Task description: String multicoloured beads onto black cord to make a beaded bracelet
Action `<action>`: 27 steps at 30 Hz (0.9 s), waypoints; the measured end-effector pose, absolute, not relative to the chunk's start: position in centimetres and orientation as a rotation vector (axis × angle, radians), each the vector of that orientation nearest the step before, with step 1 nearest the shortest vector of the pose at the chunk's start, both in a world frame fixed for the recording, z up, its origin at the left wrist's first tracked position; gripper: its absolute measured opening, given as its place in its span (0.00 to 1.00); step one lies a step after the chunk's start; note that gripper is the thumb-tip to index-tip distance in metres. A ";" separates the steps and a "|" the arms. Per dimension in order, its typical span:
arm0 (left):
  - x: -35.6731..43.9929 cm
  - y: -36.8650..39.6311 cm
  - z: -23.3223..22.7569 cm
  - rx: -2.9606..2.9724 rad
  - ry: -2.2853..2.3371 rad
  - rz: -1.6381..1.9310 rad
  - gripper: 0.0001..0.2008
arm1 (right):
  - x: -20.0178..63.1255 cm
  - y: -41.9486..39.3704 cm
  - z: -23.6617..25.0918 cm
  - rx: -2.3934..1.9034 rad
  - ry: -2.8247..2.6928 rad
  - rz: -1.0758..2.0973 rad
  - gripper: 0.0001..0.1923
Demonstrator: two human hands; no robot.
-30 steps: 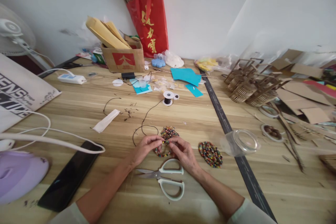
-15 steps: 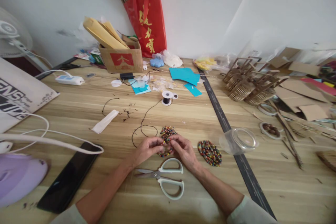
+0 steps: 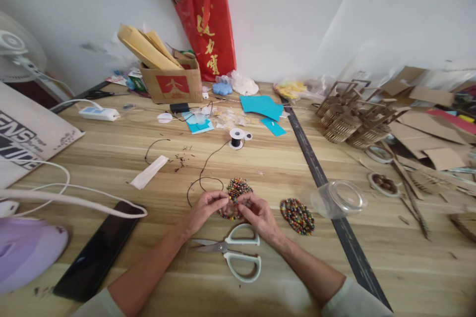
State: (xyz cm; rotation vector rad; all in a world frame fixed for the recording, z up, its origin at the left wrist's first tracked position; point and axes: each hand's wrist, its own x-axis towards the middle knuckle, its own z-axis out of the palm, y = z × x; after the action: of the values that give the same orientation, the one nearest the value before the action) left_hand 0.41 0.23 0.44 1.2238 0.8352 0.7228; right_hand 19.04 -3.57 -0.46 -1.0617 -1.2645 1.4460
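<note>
Between my two hands hangs a loop of small multicoloured beads (image 3: 227,215). My left hand (image 3: 207,209) pinches its left side, thumb against forefinger. On the other side my right hand (image 3: 257,211) has its fingertips closed on the same bead strand. Just beyond my fingers lies a heap of beaded strands (image 3: 238,186), partly covered by the hands. A second coil of beaded strands (image 3: 297,216) rests to the right of my right hand. Below my hands, white-handled scissors (image 3: 224,246) lie with blades a little apart.
A spool of black cord (image 3: 236,139) stands beyond the hands, its cord (image 3: 203,168) trailing toward them. At left are a black phone (image 3: 98,252), a white cable and a white strip (image 3: 149,172). A clear plastic jar (image 3: 340,199) lies at right, with woven baskets (image 3: 345,116) behind.
My fingertips have moved slightly apart, and the bead loop between them has shifted a little left. Scissors, coil and spool stay where they were.
</note>
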 end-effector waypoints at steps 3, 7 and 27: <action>0.4 0.2 0.3 1.207 0.824 0.748 0.16 | 18.9 -3.8 -0.5 -1.064 -1.351 1.348 0.17; 0.5 0.0 0.8 1.256 0.799 0.719 0.18 | 18.9 -3.9 -0.3 -1.052 -1.414 1.304 0.16; 0.6 -0.1 1.1 1.258 0.766 0.637 0.17 | 18.9 -4.1 -0.1 -1.054 -1.437 1.215 0.14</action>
State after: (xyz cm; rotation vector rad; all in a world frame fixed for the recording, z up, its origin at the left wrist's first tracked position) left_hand 0.56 -0.09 1.07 1.2584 0.7662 0.6373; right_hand 18.90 -4.14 -0.08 -1.0539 -1.4365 1.2149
